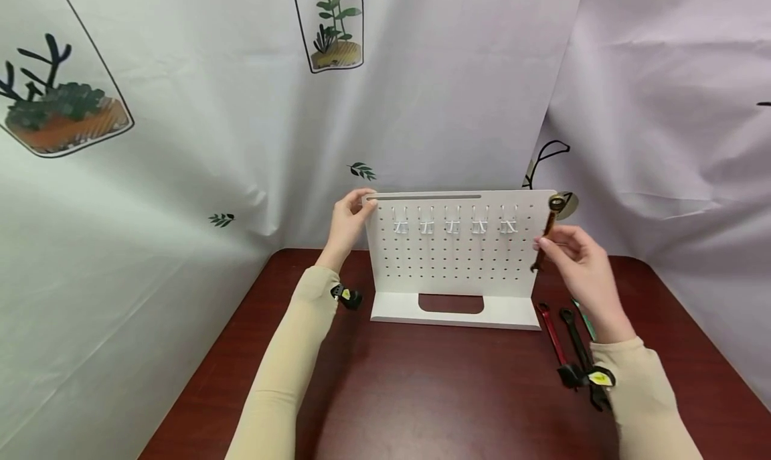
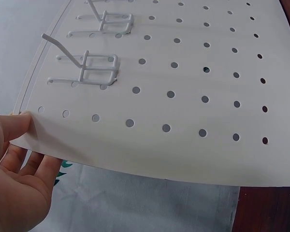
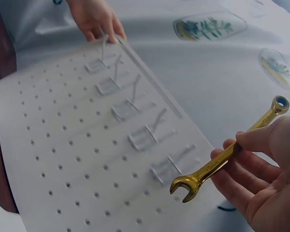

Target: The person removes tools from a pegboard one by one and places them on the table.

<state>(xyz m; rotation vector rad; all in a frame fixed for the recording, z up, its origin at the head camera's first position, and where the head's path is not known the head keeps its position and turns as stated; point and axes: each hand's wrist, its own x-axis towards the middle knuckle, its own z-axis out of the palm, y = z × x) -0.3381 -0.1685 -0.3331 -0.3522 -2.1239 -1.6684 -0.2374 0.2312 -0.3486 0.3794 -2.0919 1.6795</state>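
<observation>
A white pegboard (image 1: 452, 259) stands upright on its base, with a row of several white wire hooks (image 1: 453, 220) near its top. At its upper left corner my left hand (image 1: 349, 222) grips the edge, thumb on the front and fingers behind, as the left wrist view shows. My right hand (image 1: 578, 262) pinches a gold combination wrench (image 3: 222, 157) between thumb and fingers, in front of the board's right edge. The wrench's ring end points up and its open end down in the head view.
Right of the board, a red wrench (image 1: 551, 333), a black wrench (image 1: 575, 339) and a green-handled item (image 1: 584, 319) lie on the dark red table (image 1: 421, 379), partly hidden by my right wrist. A printed white curtain (image 1: 452, 98) hangs behind.
</observation>
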